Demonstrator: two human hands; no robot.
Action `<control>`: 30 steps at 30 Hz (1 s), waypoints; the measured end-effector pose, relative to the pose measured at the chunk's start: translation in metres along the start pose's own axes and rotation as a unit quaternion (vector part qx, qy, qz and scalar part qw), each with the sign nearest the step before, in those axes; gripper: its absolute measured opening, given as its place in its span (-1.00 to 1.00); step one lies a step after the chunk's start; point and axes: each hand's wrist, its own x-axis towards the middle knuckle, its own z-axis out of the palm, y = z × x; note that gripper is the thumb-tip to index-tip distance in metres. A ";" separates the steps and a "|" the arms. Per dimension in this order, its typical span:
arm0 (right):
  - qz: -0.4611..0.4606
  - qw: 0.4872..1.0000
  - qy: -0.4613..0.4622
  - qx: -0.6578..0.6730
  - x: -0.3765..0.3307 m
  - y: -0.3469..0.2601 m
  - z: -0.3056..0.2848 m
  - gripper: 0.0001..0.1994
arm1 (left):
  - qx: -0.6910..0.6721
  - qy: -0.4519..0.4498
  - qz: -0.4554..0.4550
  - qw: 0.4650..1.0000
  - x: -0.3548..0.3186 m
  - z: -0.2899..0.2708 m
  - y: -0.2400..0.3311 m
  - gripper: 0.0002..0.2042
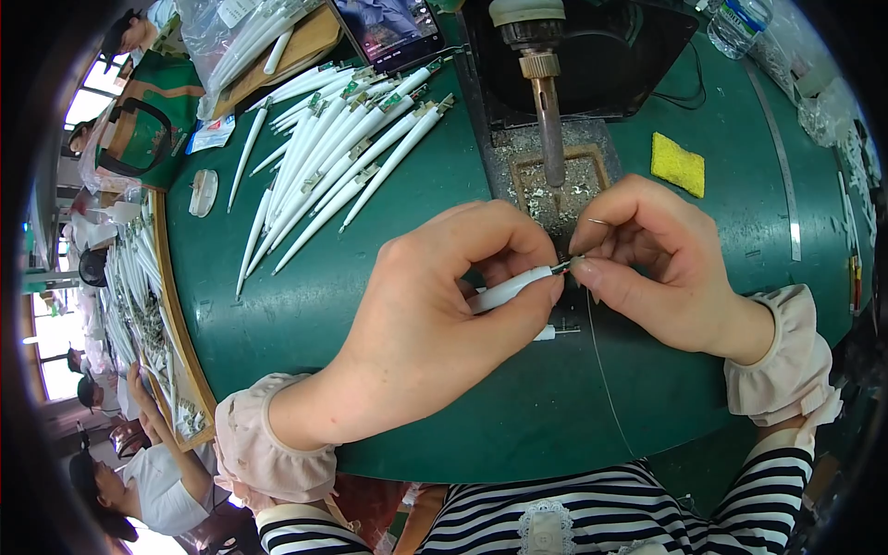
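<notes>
My left hand (444, 305) is closed around a white tapered pen-like stick (504, 292), and a short dark lead pokes from its end toward my other hand. Facing it, my right hand (647, 268) pinches a thin silvery wire (601, 356), which loops above the thumb and trails down over the table's near edge. The fingertips of both hands nearly meet at the lead. Below them lies another white piece with thin metal ends (548, 333), partly covered by my left hand. Just beyond my hands, a soldering iron (549, 129) points down at a debris-strewn tray (601, 153).
A pile of similar white sticks (324, 176) lies at left, near a lit phone (388, 32). At right are a yellow sponge (678, 165), a metal ruler (782, 157) and a plastic bottle (740, 26). Further left, a wood-edged tray (166, 277) holds more sticks, with people beyond.
</notes>
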 end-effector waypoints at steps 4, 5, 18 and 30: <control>-0.004 1.000 -0.005 -0.007 0.001 0.000 0.001 -0.87 | 0.002 -0.002 -0.005 1.000 -0.001 0.001 0.001 -0.88; -0.004 1.000 -0.005 -0.007 0.001 -0.002 0.000 -0.87 | 0.000 -0.004 -0.005 1.000 -0.001 0.001 0.001 -0.89; 0.058 0.996 -0.006 0.072 0.004 -0.010 -0.003 -0.85 | -0.136 0.042 -0.018 0.990 0.006 -0.002 -0.002 -0.92; 0.018 0.999 0.011 0.034 0.009 -0.007 0.003 -0.86 | -0.151 0.069 0.032 0.986 0.011 -0.004 -0.003 -0.91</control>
